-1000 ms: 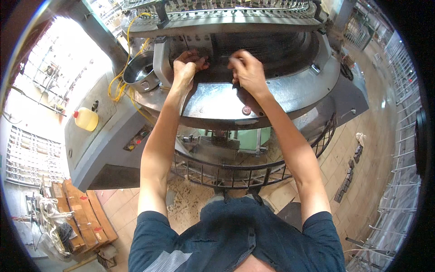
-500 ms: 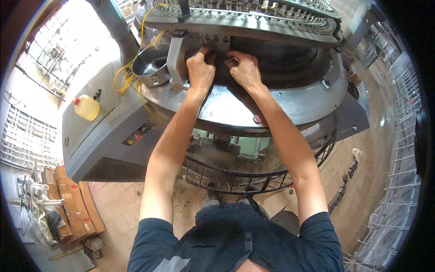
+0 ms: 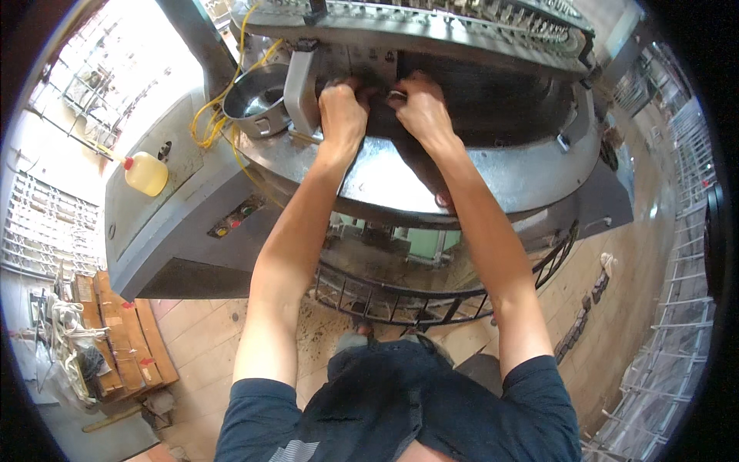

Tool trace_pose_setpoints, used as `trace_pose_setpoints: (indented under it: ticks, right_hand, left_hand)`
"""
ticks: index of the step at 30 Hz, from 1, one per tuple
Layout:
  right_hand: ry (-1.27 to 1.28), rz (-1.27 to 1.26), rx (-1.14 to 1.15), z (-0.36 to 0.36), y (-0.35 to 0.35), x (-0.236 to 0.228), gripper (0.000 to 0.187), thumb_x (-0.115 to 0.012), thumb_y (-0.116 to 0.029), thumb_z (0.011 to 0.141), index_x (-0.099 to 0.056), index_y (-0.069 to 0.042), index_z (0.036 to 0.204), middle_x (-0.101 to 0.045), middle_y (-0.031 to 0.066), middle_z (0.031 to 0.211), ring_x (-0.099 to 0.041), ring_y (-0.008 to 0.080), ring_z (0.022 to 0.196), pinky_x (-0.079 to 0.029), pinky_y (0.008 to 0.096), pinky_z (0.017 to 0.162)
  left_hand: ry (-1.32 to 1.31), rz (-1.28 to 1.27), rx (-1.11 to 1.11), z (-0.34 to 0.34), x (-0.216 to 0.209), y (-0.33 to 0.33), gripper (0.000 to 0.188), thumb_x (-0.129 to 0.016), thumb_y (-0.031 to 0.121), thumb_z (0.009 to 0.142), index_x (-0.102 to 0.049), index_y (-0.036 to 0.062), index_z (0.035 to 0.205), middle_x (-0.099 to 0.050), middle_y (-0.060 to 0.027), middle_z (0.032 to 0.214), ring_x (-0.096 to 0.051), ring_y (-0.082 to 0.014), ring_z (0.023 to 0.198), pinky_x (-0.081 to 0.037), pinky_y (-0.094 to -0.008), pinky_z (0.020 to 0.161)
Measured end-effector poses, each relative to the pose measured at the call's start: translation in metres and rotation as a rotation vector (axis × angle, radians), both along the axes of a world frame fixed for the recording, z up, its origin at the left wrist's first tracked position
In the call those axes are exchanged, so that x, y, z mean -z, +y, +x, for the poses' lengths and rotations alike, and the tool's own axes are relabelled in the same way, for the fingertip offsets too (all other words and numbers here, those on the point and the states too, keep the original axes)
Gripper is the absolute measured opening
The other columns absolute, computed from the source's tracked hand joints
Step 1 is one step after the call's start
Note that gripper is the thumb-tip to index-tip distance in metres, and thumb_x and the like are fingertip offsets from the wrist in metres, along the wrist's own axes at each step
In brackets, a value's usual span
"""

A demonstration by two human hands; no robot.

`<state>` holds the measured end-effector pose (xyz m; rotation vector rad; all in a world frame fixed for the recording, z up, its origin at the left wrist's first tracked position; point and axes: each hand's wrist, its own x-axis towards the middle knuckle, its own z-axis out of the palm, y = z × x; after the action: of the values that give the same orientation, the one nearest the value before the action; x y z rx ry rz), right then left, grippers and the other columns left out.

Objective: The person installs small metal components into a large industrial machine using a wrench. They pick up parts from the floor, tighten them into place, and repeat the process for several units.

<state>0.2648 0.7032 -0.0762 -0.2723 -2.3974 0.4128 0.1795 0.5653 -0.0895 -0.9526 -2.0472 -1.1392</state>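
Note:
Both arms reach into the dark opening of a large round machine (image 3: 523, 173), which looks like a circular knitting machine. My left hand (image 3: 342, 115) is closed, knuckles up, beside a grey upright post (image 3: 302, 91); its fingertips disappear into shadow. To its right, my right hand (image 3: 426, 112) is closed too, with thumb and fingers pinched together. A small pale spot shows at its fingertips, too small to name. The two hands are apart, facing each other over the shiny metal rim, which mirrors part of the right arm. Whatever either hand grips is hidden.
A metal pot (image 3: 260, 108) stands left of the post, with a yellow cable (image 3: 206, 132) looped beside it. Farther left, a yellowish bottle with a red cap (image 3: 146, 174) sits on the grey machine arm. A black curved rail (image 3: 400, 305) runs below the rim. Wooden boards (image 3: 127, 339) lie lower left.
The view has shifted and tilted slightly. My right hand has turned a little and moved slightly rightward; my left hand stays closed at nearly the same place.

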Motion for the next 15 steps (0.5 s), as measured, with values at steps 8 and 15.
trace_pose_setpoints:
  ticks: [8,15]
  right_hand:
    - [0.127,-0.075,-0.239,0.012,-0.001,-0.04,0.017,-0.074,-0.013,0.092,-0.078,-0.001,0.103,-0.076,0.0154,0.088,-0.075,0.0288,0.082,-0.056,0.0356,0.074]
    - [0.085,-0.436,-0.437,-0.053,-0.016,-0.023,0.019,-0.071,-0.015,0.1,-0.073,0.0,0.111,-0.076,0.0074,0.093,-0.073,0.0123,0.089,-0.057,0.0289,0.079]
  left_hand:
    - [0.0,0.012,-0.034,0.041,-0.013,-0.029,0.027,-0.061,-0.009,0.083,-0.071,-0.0083,0.108,-0.072,-0.0276,0.101,-0.069,-0.0431,0.092,-0.055,-0.0441,0.086]
    - [-0.474,0.5,0.153,0.09,-0.017,-0.122,0.015,-0.069,0.003,0.098,-0.072,-0.0062,0.109,-0.074,-0.0071,0.09,-0.07,-0.0102,0.077,-0.059,-0.0267,0.069]
